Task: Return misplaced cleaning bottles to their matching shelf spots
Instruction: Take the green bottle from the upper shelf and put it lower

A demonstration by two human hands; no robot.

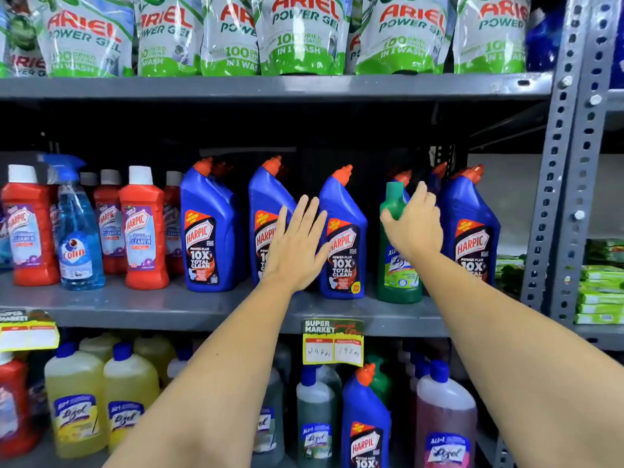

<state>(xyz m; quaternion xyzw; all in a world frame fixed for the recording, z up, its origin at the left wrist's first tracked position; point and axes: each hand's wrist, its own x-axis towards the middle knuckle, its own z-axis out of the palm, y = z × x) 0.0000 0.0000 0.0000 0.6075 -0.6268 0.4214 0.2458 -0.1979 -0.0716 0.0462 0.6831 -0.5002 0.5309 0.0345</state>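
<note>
Right hand (413, 228) grips green bottle (398, 258) near shelf edge (216, 315); left hand (297, 248) spread flat.

The grey metal shelf (216, 307) carries red bottles (143, 228), a blue spray bottle (79, 238), blue bottles (207, 228) and one green bottle (398, 261).

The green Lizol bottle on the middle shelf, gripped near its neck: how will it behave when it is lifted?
The green Lizol bottle looks rigid, so it should keep its shape. It seems full, probably rather heavy. Tall and narrow, gripped high by the right hand, it may swing or knock the neighbouring blue Harpic bottle.
</note>
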